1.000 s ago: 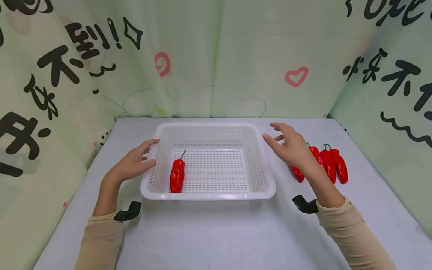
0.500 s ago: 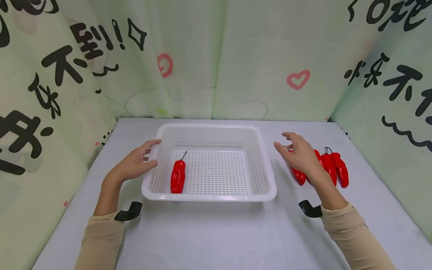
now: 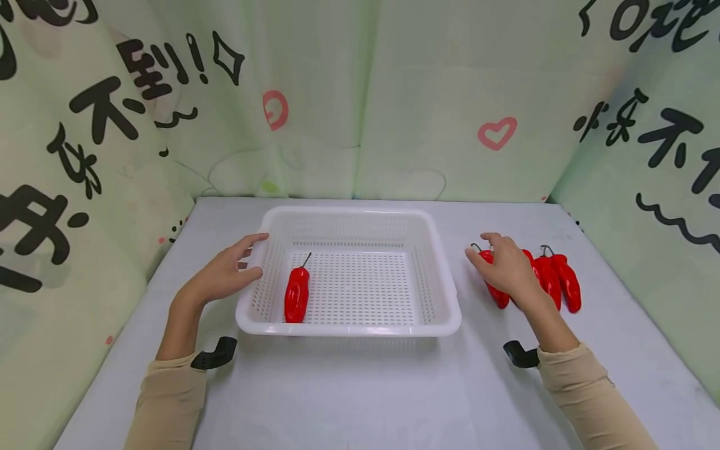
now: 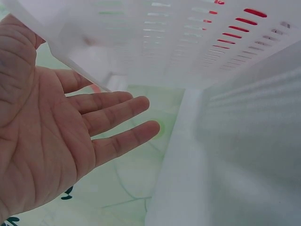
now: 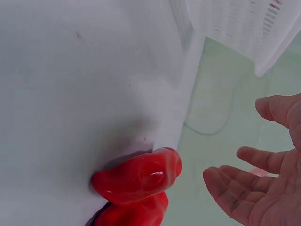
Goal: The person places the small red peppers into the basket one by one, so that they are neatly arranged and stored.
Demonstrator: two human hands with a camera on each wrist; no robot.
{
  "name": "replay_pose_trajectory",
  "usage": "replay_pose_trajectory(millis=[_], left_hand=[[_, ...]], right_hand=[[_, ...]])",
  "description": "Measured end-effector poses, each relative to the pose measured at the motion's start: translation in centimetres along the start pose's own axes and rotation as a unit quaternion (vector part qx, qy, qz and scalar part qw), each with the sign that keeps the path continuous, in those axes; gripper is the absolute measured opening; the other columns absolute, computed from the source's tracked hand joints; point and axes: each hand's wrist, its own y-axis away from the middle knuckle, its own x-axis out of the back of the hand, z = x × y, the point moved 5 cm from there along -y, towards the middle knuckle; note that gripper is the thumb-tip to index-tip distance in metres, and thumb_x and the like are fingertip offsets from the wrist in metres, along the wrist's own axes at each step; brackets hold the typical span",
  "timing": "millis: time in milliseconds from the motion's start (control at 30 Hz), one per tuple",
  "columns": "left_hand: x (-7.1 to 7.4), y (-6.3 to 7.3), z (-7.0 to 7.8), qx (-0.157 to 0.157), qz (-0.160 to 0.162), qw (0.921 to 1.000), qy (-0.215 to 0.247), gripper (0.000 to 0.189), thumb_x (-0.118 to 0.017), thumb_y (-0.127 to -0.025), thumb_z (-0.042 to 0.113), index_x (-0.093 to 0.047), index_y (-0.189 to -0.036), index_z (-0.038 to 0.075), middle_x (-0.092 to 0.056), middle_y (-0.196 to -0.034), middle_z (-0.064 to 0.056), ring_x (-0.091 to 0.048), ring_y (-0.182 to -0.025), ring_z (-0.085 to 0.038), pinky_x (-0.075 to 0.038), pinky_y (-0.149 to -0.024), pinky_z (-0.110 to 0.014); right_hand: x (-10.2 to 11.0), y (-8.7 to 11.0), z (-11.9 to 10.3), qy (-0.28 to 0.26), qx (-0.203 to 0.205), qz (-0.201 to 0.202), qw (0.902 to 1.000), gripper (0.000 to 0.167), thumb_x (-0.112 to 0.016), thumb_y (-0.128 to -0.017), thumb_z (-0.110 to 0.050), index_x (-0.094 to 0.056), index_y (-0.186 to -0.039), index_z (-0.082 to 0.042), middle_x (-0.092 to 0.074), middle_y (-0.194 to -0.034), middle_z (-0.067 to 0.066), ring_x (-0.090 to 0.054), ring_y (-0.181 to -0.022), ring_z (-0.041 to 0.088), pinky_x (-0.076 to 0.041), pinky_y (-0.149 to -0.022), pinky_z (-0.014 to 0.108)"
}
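A white perforated plastic basket point(image 3: 349, 329) stands on the table, with one red chili pepper point(image 3: 296, 297) lying in its left part, stem pointing away. My left hand point(image 3: 222, 272) is at the basket's left rim; in the left wrist view its fingers point(image 4: 117, 141) extend loosely beside the slotted wall. To the right of the basket, my right hand point(image 3: 506, 270) hovers over the nearest pepper point(image 3: 497, 295) of a group, thumb and fingers spread apart. The right wrist view shows that palm point(image 5: 277, 207) holding nothing, with a glossy red pepper point(image 5: 141, 176) below it.
More red peppers point(image 3: 565, 281) lie close together to the right of my right hand, some partly hidden by it. Pale green curtains point(image 3: 416, 125) with black lettering and pink hearts surround the white table point(image 3: 349, 394). A black strap piece point(image 3: 520, 354) sits at each wrist.
My right hand has moved right and down from beside the basket's right rim to over the nearest pepper. My left hand has stayed at the left rim.
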Motion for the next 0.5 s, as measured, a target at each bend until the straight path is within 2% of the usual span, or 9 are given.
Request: replay_pose_trajectory(millis=[233, 500], left_hand=[[0.0, 0.1, 0.1, -0.002, 0.001, 1.0000, -0.001, 0.071, -0.058, -0.096, 0.012, -0.027, -0.160, 0.008, -0.038, -0.157, -0.025, -0.037, -0.141, -0.054, -0.050, -0.098, -0.066], [0.0, 0.1, 0.2, -0.005, 0.001, 1.0000, -0.003, 0.071, -0.057, -0.096, 0.012, -0.027, -0.160, 0.008, -0.037, -0.157, -0.025, -0.038, -0.141, -0.054, -0.049, -0.100, -0.066]], right_hand=[[-0.4, 0.1, 1.0, 0.008, -0.009, -0.002, 0.9999, 0.074, -0.064, -0.096, -0.037, -0.038, -0.149, 0.007, -0.041, -0.145, 0.038, -0.048, -0.123, 0.054, -0.055, -0.086, 0.068], [-0.9, 0.0, 1.8, 0.013, -0.007, 0.004, 0.9999, 0.069, -0.061, -0.098, -0.035, -0.041, -0.147, 0.008, -0.045, -0.141, 0.038, -0.051, -0.120, 0.052, -0.056, -0.087, 0.067]])
